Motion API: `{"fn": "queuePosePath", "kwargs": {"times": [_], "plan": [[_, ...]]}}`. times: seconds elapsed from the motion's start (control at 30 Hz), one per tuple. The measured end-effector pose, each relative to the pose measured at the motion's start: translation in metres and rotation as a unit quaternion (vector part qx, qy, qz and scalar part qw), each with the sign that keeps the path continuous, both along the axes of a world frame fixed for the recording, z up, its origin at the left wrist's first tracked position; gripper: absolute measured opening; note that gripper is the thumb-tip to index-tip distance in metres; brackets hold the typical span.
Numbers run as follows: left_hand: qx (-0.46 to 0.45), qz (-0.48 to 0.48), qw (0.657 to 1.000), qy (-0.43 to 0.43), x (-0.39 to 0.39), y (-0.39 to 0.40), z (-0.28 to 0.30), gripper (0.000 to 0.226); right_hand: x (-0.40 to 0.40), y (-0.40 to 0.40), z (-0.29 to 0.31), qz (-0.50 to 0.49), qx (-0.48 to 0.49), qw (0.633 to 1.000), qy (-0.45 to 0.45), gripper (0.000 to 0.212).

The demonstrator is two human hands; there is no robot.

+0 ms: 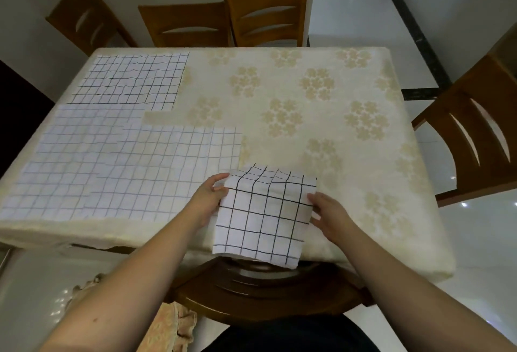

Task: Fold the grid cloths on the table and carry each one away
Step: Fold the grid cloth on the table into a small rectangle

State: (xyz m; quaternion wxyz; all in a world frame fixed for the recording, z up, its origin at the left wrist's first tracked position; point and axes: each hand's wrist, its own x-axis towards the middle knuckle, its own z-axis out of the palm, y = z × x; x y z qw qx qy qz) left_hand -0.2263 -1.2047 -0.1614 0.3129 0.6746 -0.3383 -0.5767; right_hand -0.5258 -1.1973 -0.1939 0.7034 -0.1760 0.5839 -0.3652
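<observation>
I have one folded grid cloth [263, 217] at the near edge of the bench [321, 116], its lower part hanging over the edge. My left hand [208, 198] pinches its left side and my right hand [328, 214] grips its right side. I judge this one nearly ready to carry off. Several more grid cloths [117, 161] lie flat and overlapping on the left of the bench, unfolded, so most of the work remains.

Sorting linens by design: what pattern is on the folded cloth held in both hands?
The folded cloth is white with a black grid, clearest in the head view.
</observation>
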Motion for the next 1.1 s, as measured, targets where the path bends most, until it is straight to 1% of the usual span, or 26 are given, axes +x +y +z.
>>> {"fn": "queuePosePath", "kwargs": {"times": [0.03,0.1,0.13,0.2,0.23,0.3,0.33,0.37,0.4,0.43,0.53,0.6,0.67,0.8,0.97,1.07,1.1], "plan": [[0.004,-0.004,1.000,0.004,-0.002,0.001,-0.005,0.039,-0.001,-0.001,0.003,-0.006,-0.001,1.000,0.016,0.012],[0.014,-0.009,1.000,0.014,-0.004,0.001,-0.013,0.038,-0.005,-0.003,0.001,-0.005,0.006,1.000,0.030,0.039],[0.016,-0.011,1.000,0.019,-0.006,0.001,-0.015,0.039,-0.006,-0.003,-0.001,0.003,0.012,1.000,0.026,0.049],[0.019,-0.015,0.999,0.032,-0.009,0.000,-0.017,0.039,-0.007,-0.001,-0.005,0.016,0.011,1.000,0.018,0.048],[0.022,-0.012,0.999,0.040,-0.010,-0.001,-0.017,0.039,-0.011,-0.002,-0.020,0.023,0.008,0.999,0.023,0.052],[0.024,-0.007,0.999,0.047,-0.011,-0.001,-0.019,0.036,-0.009,0.001,-0.020,0.060,0.020,0.996,0.065,0.081],[0.021,-0.009,0.999,0.043,-0.011,-0.002,-0.020,0.035,-0.007,0.001,-0.020,0.073,0.017,0.993,0.086,0.085],[0.022,-0.016,0.999,0.035,-0.010,-0.002,-0.022,0.035,-0.004,0.002,-0.016,0.093,0.012,0.990,0.106,0.074],[0.023,-0.024,0.999,0.029,-0.008,-0.004,-0.025,0.036,0.001,0.003,-0.011,0.110,0.007,0.986,0.121,0.054],[0.026,-0.030,0.999,0.027,-0.006,-0.004,-0.024,0.035,0.003,0.004,-0.007,0.130,0.012,0.984,0.125,0.040],[0.034,-0.026,0.999,0.019,-0.001,-0.009,-0.028,0.031,0.003,0.005,-0.008,0.164,0.008,0.975,0.148,0.028],[0.030,-0.024,0.999,0.010,-0.001,-0.014,-0.026,0.023,0.000,0.003,-0.010,0.152,0.005,0.975,0.159,0.024],[0.030,-0.017,0.999,0.012,-0.001,-0.018,-0.022,0.015,-0.003,-0.001,-0.009,0.115,0.005,0.983,0.142,0.022],[0.033,-0.028,0.999,0.006,-0.001,-0.025,-0.022,0.023,-0.007,-0.011,-0.002,0.058,-0.013,0.993,0.100,0.023],[0.037,-0.054,0.998,0.023,-0.001,-0.028,-0.019,0.016,-0.011,-0.011,0.005,0.070,-0.045,0.991,0.105,0.022],[0.031,-0.063,0.997,0.044,0.002,-0.031,-0.013,0.028,-0.016,-0.010,0.009,0.071,-0.076,0.991,0.084,0.026],[0.027,-0.064,0.996,0.051,0.003,-0.031,-0.011,0.028,-0.016,-0.010,0.011,0.074,-0.086,0.990,0.078,0.027]]}}
